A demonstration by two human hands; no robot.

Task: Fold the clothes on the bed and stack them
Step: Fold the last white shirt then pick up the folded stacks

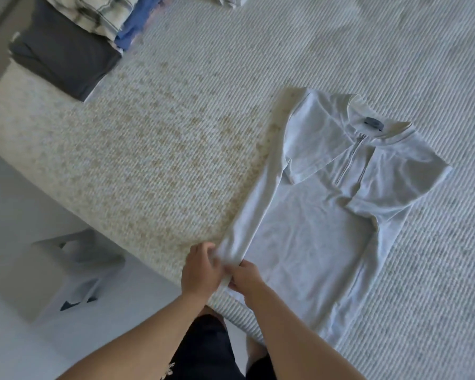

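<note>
A pale grey zip-neck shirt [321, 215] lies flat on the ribbed white bedspread [203, 105], collar towards the far right, its left side and short sleeve folded inward. My left hand [200, 267] and my right hand [244, 278] sit close together at the shirt's near left hem corner, each pinching the folded edge by the bed's edge. At the far left lie folded clothes: a dark grey garment [63, 50], a plaid garment [102, 15] and a blue one [137, 26].
Another folded pile [231, 0] shows at the top edge. A white box-like bin [52, 275] stands on the pale floor left of the bed. My legs in dark clothing [209, 349] are at the bed's edge.
</note>
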